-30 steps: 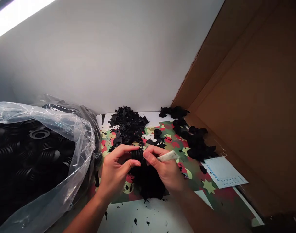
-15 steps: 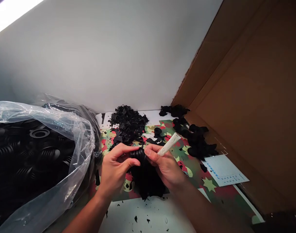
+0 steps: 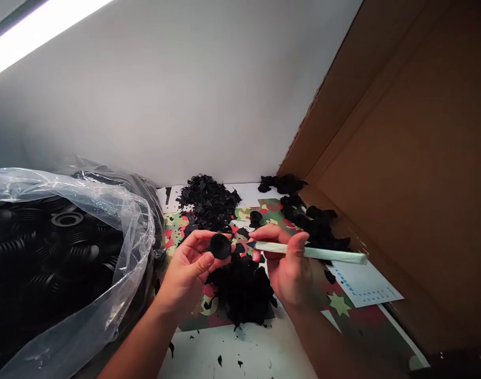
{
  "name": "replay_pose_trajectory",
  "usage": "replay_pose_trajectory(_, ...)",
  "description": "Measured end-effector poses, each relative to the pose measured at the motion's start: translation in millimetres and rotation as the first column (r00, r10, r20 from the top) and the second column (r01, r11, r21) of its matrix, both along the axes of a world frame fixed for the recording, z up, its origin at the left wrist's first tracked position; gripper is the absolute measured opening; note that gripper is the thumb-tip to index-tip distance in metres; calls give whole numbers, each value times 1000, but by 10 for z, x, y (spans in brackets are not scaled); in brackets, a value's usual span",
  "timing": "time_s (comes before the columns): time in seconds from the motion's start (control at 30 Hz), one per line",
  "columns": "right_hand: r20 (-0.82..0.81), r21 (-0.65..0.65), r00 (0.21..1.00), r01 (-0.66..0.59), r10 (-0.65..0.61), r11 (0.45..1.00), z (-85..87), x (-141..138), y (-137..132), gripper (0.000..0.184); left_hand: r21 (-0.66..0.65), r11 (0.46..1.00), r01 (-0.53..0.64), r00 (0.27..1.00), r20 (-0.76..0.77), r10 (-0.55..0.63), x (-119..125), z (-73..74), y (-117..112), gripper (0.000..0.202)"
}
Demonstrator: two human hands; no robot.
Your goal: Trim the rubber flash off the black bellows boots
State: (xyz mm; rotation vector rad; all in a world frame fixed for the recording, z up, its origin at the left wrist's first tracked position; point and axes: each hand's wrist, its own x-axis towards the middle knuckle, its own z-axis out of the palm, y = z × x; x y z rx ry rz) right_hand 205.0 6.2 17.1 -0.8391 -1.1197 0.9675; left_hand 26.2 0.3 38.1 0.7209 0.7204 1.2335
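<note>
Noted from my remote seat: half a second ago both hands met at the black cupped piece (image 3: 220, 246); now they stand apart. The left hand (image 3: 189, 263) alone has it, thumb and fingers curled round its sides, hollow end turned toward the camera. The right hand (image 3: 291, 271) has come away with the pale-handled tool (image 3: 321, 253), loosely closed round the handle — dark tip pointing at the piece, not touching. I read this as a pause in the tool work that bares the piece's end.

Surroundings: a near black heap (image 3: 242, 297) lies directly below the hands, dark against dark, hiding some of the patterned sheet (image 3: 361, 321). Behind it, a scrap pile (image 3: 209, 197); at left, a clear plastic bag (image 3: 140, 231) of ribbed black parts (image 3: 78, 252). To the right — a printed card (image 3: 369, 284) and a cardboard wall (image 3: 406, 173) bound the space.
</note>
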Motion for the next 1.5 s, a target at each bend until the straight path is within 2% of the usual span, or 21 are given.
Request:
replay_pose_trajectory(0.03,11,11,1000,-6,6,1000,-4,-9,-20,64,-9,1000,15,1000,18,-15,-1,8,-3,33)
replay_pose_trajectory(0.17,61,85,998,17,-22,996,33,-64,-86,15,-40,998,54,996,72,-51,-18,8,-4,31)
replay_pose_trajectory(0.27,58,175,998,-3,-7,985,62,-87,-105,2,-63,997,41,997,72,-37,-24,-3,1,33)
replay_pose_trajectory(0.33,88,227,996,-53,34,972,66,-86,-111,5,-66,998,16,998,60,-12,-18,-6,5,34)
replay_pose_trajectory(0.47,258,277,965,-130,56,952,84,-67,-129,11,-37,999,-39,999,2,39,7,-32,26,42)
replay_pose_trajectory(0.63,402,279,915,-148,25,949,137,-56,-134,10,1,999,-41,998,-41,41,15,-104,55,40)
replay_pose_trajectory(0.83,458,294,889,-169,17,941,142,-47,-129,11,30,997,-69,993,-93,71,5,-131,53,40)
replay_pose_trajectory(0.97,533,392,843,-168,-75,905,103,-66,-122,15,21,994,-110,987,-117,112,17,-136,56,43)
replay_pose_trajectory(1.03,570,483,803,-158,-172,861,59,-88,-102,18,13,992,-125,984,-125,125,26,-135,59,44)
replay_pose_trajectory(1.1,565,574,773,-118,-288,811,14,-105,-76,18,4,992,-130,984,-119,129,36,-125,58,42)
replay_pose_trajectory(1.17,537,599,765,-47,-357,800,-7,-101,-58,19,3,992,-125,987,-101,125,48,-106,50,41)
replay_pose_trajectory(1.23,516,506,789,35,-335,862,8,-80,-53,18,17,992,-125,989,-81,126,59,-87,34,40)
replay_pose_trajectory(1.33,381,205,910,90,-164,975,73,-57,-67,12,61,988,-145,985,-87,150,68,-82,11,36)
replay_pose_trajectory(1.43,169,-43,985,-29,36,999,135,-85,-90,14,155,969,-190,968,-135,212,62,-117,13,32)
replay_pose_trajectory(1.5,105,-100,988,-104,114,990,159,-119,-108,14,224,946,-236,946,-170,276,57,-152,26,31)
